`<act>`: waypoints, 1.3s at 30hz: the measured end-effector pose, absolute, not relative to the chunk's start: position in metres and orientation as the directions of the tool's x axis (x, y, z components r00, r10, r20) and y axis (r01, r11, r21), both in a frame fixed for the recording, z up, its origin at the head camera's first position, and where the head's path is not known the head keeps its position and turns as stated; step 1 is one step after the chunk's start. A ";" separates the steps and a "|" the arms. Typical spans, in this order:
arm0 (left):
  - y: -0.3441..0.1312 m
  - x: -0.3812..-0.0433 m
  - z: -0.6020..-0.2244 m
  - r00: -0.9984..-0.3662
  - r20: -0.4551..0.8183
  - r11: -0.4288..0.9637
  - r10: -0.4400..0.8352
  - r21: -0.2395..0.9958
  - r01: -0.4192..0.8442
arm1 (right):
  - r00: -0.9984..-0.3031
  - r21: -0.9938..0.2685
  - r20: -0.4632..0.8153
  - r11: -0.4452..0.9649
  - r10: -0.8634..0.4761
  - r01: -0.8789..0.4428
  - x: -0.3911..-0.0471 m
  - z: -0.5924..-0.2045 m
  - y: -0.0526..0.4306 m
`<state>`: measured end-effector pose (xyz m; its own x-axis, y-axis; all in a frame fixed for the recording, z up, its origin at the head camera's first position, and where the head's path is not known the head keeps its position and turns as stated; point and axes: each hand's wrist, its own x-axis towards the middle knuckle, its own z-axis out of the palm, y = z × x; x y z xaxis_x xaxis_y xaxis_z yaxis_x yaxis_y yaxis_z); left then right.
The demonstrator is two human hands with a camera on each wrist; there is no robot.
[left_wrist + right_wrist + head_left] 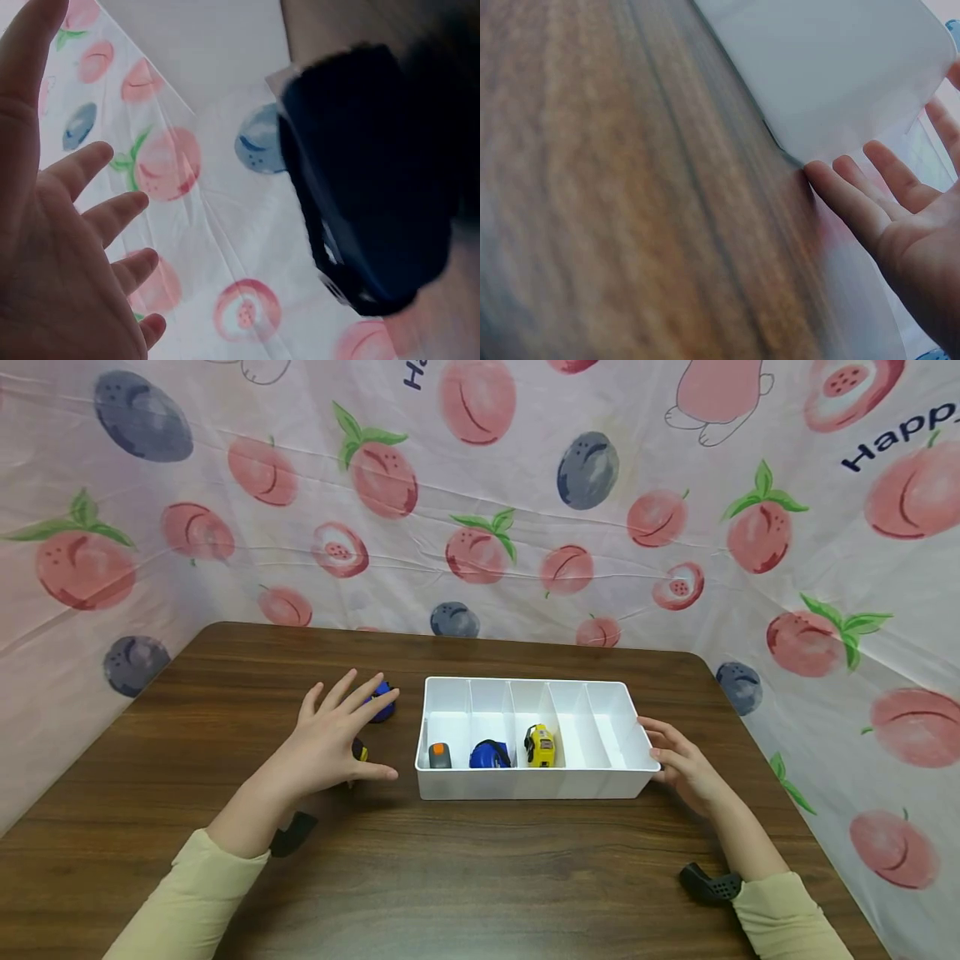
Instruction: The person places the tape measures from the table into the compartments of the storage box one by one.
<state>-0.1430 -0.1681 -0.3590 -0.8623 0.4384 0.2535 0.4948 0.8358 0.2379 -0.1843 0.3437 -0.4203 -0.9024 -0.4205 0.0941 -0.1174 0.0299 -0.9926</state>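
Observation:
My left hand (326,747), fingers spread, hovers over the table left of the white divided box (517,783), holding nothing. Beyond its fingers lies a blue tape measure (384,712); a dark blue shape (367,172) looms large in the left wrist view. Partly hidden behind the left palm is a yellow and black item (361,752). My right hand (686,767) rests its loosely bent fingers against the box's right end. Inside, in separate compartments from the left, sit a grey and orange item (439,757), a blue tape measure (487,755) and a yellow tape measure (540,747).
The brown wooden table (465,877) carries everything. A fruit-printed cloth (510,602) hangs around its back and sides. Black bands, a left one (292,835) and a right one (708,885), sit at the wrists.

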 end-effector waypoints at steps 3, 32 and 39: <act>-0.175 -0.142 -0.362 -0.867 0.244 0.842 0.434 0.234 0.487 | -0.901 -0.993 0.094 0.023 -0.423 -0.114 -0.185 -0.420 0.344; -0.229 -0.155 -0.383 -0.849 0.244 0.720 0.469 0.451 0.527 | -0.908 -0.993 0.092 0.026 -0.409 -0.112 -0.185 -0.421 0.344; -0.236 -0.156 -0.384 -0.855 0.213 0.662 0.473 0.554 0.504 | -0.902 -0.993 0.101 0.013 -0.420 -0.118 -0.185 -0.421 0.344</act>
<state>-0.1563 -0.2355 -0.3840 -0.8550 0.4729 0.2130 0.5043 0.6623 0.5541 -0.1847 0.3442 -0.4209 -0.9017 -0.4204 0.1014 -0.1179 0.0134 -0.9929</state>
